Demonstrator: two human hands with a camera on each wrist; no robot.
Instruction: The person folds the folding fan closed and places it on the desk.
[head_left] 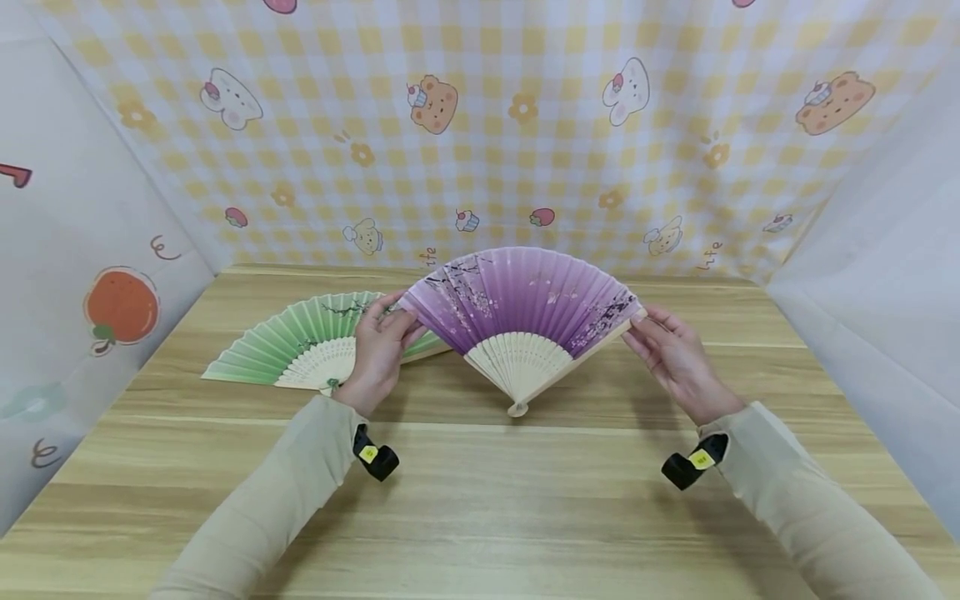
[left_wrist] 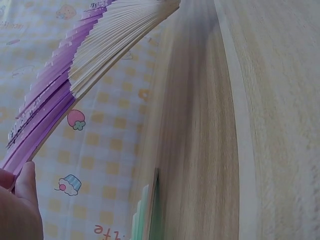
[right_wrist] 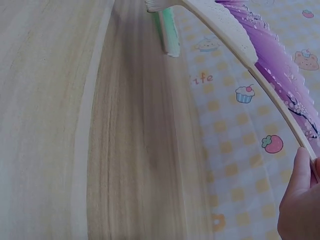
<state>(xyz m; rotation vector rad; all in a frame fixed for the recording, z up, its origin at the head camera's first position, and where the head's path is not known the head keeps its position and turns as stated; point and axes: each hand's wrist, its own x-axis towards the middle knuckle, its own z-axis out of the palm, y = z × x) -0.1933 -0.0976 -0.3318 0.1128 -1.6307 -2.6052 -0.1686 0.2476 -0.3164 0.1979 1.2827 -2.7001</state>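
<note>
A purple folding fan (head_left: 525, 300), spread wide with dark branches and pale blossoms on its leaf, is held up above the table between both hands. At its left end the left hand (head_left: 379, 350) pinches the outer edge between thumb and fingers. The right hand (head_left: 675, 358) grips the opposite guard stick near its tip. The fan's pale ribs meet at a pivot that points down toward the person. Behind the left hand, a green folding fan (head_left: 262, 343) lies spread on the table, partly hidden by that hand and wrist.
The wooden table (head_left: 510, 517) runs back to a yellow checked cloth (head_left: 495, 158) with cartoon animals. White cloth panels (head_left: 82, 217) stand at both sides. Each wrist carries a small black camera (head_left: 378, 461) on a strap.
</note>
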